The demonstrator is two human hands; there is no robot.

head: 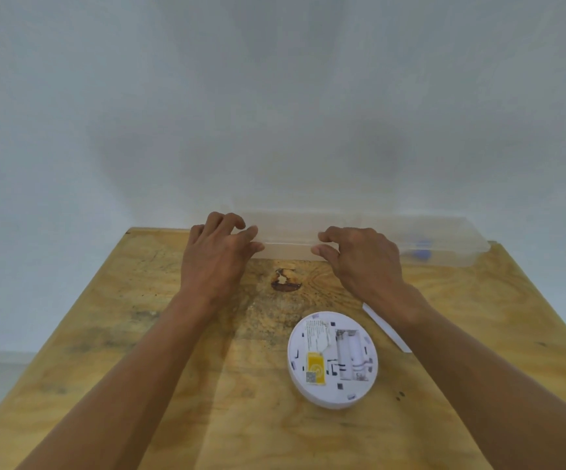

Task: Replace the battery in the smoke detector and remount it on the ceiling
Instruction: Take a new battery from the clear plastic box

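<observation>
With the plywood tabletop [139, 368] filling most of the view, next biggest is a clear plastic storage box [444, 242] against the wall at the far edge. Both hands are on its near rim: left hand [218, 256] with thumb and fingers curled over the lid edge, right hand [362, 259] pinching the same edge just beside it. Looks like they're about to open the lid. Something blue [418, 253] shows through the box wall at right; can't tell what it is.

Smoke detector [332, 359] lies back-up on the table near the right forearm, well apart from the box. Its battery bay [352, 357] is open and looks empty, so my read: detector is off the ceiling, old cells out. Left to do: fetch new cells, load, close the bay, remount.

A white strip [388, 329] lies just beside the detector, partly under the right arm, possibly the bay cover, unsure.

Labels: yellow sticker [315, 368] with a QR-type square below it, plus printed text near the top rim. None of it legible.
</observation>
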